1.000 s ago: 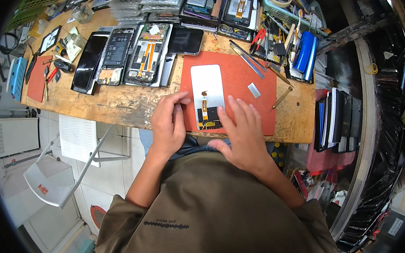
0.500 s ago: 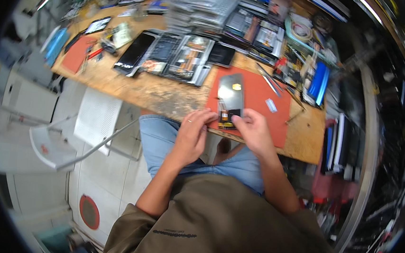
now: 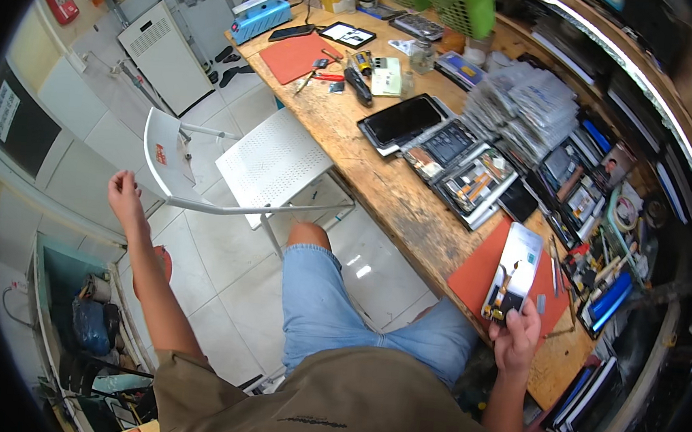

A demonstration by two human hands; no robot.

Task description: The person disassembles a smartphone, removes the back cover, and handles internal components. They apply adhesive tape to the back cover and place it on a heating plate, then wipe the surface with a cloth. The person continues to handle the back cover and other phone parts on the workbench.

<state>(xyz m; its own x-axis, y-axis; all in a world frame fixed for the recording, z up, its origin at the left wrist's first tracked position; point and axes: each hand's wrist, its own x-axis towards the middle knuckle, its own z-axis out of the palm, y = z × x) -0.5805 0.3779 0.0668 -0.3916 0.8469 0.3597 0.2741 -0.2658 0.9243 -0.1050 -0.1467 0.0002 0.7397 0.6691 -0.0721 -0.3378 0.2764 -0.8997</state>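
The landmark is the orange-red rectangular work mat [image 3: 471,276], set at the near edge of the worn wooden workbench [image 3: 366,162]. The flat white-backed screen panel with an orange ribbon cable [image 3: 516,266] is over the mat; whether its far end rests on the mat cannot be told.

The bare right hand [image 3: 518,340], at the near side of the mat, grips the panel's dark lower end between thumb and fingers. This hold probably steadies the panel while leaving its white back uncovered. The bare left hand [image 3: 126,199] is raised well to the left of the mat, fingers curled narrow; whether they hold anything cannot be told.

Slim metal tweezers [image 3: 555,271] lie along the mat's right side, presumably for ready reach. The opened phone with orange cables [image 3: 475,181] lies just beyond the mat's upper left, limiting travel that way. The near bench edge runs from the mat toward the upper left; tiled floor separates it from the left hand. The white perforated metal chair [image 3: 271,160], left of the mat, narrows that side.
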